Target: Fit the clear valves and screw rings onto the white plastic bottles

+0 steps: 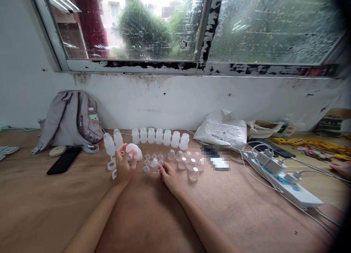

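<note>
My left hand (124, 161) is raised with its fingers apart, beside a white rounded piece (134, 151); whether it touches that piece is unclear. Close to the clear nipple-like pieces (146, 168), my right hand (168, 175) has its fingers pressed together at the tips; anything between them is too small to name. White frosted bottles (159, 136) stand in a row behind, and two capped bottles (109, 144) stand at the left. White rings (111, 165) lie left of my left hand. Several clear domed caps (193, 174) are grouped right of my right hand.
A grey backpack (68, 121), a black phone (64, 160) and a round beige object (57, 151) are at the left. A plastic-wrapped package (222, 130) lies behind. A power strip (298, 194) with cables spreads over the right side. Another person's hand (341, 168) shows at the right edge.
</note>
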Demonstrator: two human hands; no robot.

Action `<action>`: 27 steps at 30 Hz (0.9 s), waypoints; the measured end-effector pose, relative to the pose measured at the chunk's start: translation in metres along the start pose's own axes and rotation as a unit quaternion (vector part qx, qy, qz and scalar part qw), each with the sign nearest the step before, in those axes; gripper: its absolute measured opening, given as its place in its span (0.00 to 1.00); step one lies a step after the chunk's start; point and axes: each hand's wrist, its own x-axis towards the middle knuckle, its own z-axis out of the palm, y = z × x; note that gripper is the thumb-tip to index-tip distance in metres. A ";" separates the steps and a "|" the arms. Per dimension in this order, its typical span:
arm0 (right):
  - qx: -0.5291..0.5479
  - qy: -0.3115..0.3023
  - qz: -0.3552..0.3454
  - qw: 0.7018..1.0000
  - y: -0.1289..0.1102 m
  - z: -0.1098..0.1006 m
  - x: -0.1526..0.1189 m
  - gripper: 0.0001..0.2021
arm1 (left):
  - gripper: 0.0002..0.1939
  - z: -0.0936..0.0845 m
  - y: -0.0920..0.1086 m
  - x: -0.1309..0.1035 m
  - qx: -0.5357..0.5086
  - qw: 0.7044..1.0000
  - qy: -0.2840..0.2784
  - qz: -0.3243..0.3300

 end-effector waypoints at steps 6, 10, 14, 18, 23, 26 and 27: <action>0.076 -0.007 0.031 0.997 -0.002 0.000 0.001 0.12 | 0.07 -0.014 0.011 -0.048 -0.089 0.978 -0.112 0.152; 0.138 -0.012 0.048 0.989 -0.002 -0.003 0.003 0.11 | 0.09 -0.009 0.016 -0.051 -0.108 0.974 -0.144 0.138; 0.179 -0.003 0.056 0.982 -0.002 -0.005 0.005 0.10 | 0.22 -0.001 0.020 -0.052 -0.142 0.971 -0.188 0.050; 0.206 -0.011 0.062 0.977 -0.005 -0.005 0.004 0.08 | 0.26 0.002 0.022 -0.052 -0.100 0.946 -0.309 0.021; 0.213 0.017 0.060 0.975 -0.006 -0.005 0.002 0.06 | 0.22 -0.002 0.022 -0.049 -0.035 0.936 -0.350 0.034; 0.196 0.037 0.052 0.979 -0.006 -0.006 0.001 0.05 | 0.23 -0.003 0.020 -0.047 0.012 0.936 -0.350 0.041; 0.184 0.039 0.048 0.981 -0.007 -0.006 0.001 0.05 | 0.23 -0.003 0.019 -0.047 0.020 0.935 -0.350 0.043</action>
